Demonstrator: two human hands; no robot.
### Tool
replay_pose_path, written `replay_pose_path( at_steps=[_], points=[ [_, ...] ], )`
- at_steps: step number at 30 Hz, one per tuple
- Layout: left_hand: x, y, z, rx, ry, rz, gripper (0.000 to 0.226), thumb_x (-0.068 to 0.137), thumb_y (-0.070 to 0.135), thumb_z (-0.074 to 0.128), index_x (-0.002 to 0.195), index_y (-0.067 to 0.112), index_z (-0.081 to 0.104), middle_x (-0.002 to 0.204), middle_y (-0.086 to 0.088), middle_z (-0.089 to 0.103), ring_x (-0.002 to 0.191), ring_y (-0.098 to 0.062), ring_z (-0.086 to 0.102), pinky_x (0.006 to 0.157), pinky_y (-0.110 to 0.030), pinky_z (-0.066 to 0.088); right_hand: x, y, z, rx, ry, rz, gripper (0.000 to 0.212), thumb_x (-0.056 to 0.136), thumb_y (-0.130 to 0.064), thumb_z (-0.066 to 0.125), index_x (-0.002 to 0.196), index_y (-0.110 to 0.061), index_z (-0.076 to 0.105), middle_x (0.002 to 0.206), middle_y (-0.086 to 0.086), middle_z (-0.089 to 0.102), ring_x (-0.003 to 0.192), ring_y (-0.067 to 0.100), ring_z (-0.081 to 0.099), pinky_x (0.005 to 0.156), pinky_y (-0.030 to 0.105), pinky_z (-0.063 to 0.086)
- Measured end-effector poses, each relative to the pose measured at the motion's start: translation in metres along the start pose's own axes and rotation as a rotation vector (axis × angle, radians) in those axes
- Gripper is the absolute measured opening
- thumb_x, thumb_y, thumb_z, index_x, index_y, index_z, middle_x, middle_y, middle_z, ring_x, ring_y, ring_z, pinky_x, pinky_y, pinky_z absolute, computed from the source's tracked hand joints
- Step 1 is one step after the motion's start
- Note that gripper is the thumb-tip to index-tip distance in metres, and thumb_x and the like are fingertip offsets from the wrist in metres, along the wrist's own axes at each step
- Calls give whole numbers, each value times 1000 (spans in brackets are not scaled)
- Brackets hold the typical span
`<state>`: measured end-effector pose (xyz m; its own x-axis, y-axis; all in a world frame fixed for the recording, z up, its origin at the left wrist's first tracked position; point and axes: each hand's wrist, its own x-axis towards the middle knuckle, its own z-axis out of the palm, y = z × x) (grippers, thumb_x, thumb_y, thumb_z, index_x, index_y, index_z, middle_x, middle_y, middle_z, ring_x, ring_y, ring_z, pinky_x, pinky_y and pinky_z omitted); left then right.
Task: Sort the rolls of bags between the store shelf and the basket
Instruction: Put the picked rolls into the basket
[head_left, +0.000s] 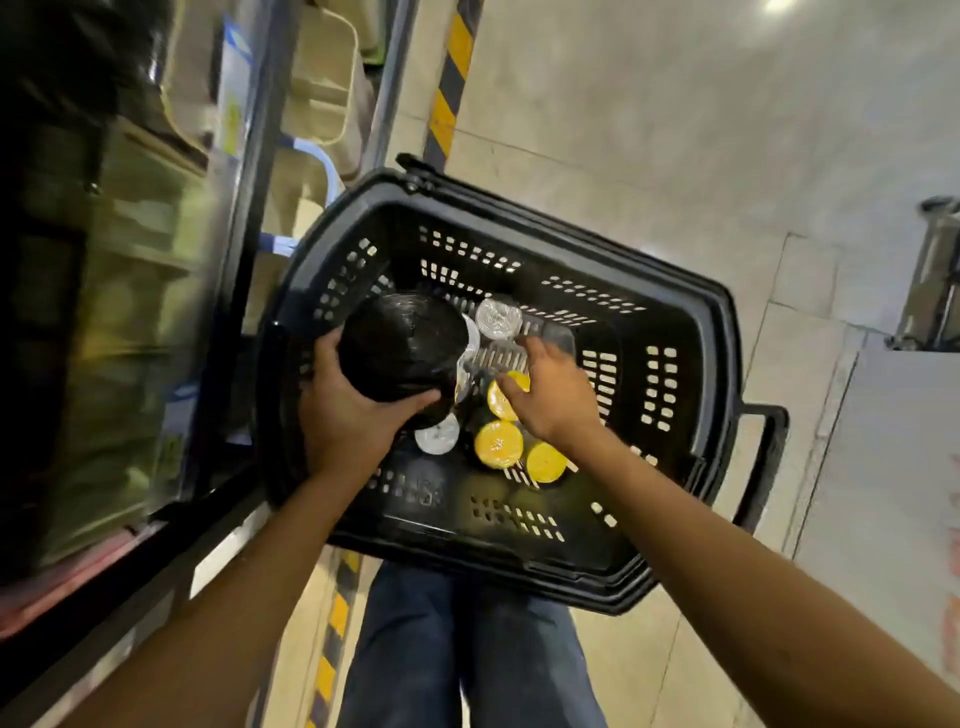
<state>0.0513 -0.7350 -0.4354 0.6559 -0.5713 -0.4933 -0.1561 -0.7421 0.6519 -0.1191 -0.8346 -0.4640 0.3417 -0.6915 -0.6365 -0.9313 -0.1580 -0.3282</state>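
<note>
Bare forearms reach down into the basket. Left hand curls its fingers round a big black roll, with the shelf just to its left. Right hand, fingers loosely spread, hangs over a yellow roll standing on end beneath its fingertips, probably the next pick.

Left hand grips a black roll over the basket (right hand touches a yellow roll).
</note>
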Motion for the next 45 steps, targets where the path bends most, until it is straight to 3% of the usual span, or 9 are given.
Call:
replay_pose_path(
  at_steps=[3,7,10,13,24,34,37,41,45],
  points=[
    [-23,35,-32,11,18,28,98,46,29,93,129,19,43,128,-6,56,118,-22,52,95,-30,41,-43,-19,-42,-81,34,-38,53,93,-42,49,136,-12,39,133,13,50,119,32,48,97,40,41],
    [-62,76,-70,-29,73,63,96,44,33,93,126,19,46,113,5,59,106,-14,57,89,-25,43,-96,-44,-99,-118,80,-134,55,94,-42,48,139,-13,37,134,11,49,123,29,45,101,37,37],
    [-97,99,-92,-61,139,97,102,38,47,90,126,22,45,118,-3,62,111,-23,59,97,-36,47,-134,-58,-138,-134,108,-209,55,94,-40,48,140,-14,36,136,10,48,124,28,44,100,35,36],
    [-139,121,-114,-39,200,78,100,43,37,93,129,20,45,122,-6,62,114,-24,58,96,-36,46,-168,-70,-170,-198,119,-306,53,94,-40,48,138,-12,37,135,11,49,122,30,46,99,36,35],
    [-349,116,-135,-307,710,29,97,43,34,94,126,16,48,119,-1,62,111,-17,57,96,-34,46,-309,-89,-207,-369,54,-870,55,95,-36,49,141,-10,34,137,12,47,124,28,46,100,36,38],
    [-583,31,-162,-506,1261,-286,92,47,24,94,127,16,50,112,6,58,107,-12,53,93,-26,42,-485,-146,-121,-562,-174,-1446,57,94,-40,49,142,-14,33,142,8,44,130,24,40,106,33,32],
    [-654,-15,-159,-560,1442,-391,97,38,41,93,123,22,51,114,3,63,109,-20,58,96,-40,48,-548,-161,-72,-642,-271,-1611,59,95,-41,49,145,-16,31,146,6,40,133,23,38,109,34,32],
    [-753,-78,-143,-673,1649,-519,101,30,57,87,120,30,50,115,5,64,109,-17,61,95,-43,49,-639,-167,1,-759,-390,-1782,54,96,-40,46,142,-16,33,143,7,42,130,26,40,103,37,37],
    [-851,-131,-123,-698,1829,-699,96,42,27,95,126,19,49,114,3,62,108,-18,59,93,-30,46,-732,-154,83,-820,-546,-1907,51,94,-38,51,138,-17,38,136,8,48,122,26,48,96,35,39]
  ],
)
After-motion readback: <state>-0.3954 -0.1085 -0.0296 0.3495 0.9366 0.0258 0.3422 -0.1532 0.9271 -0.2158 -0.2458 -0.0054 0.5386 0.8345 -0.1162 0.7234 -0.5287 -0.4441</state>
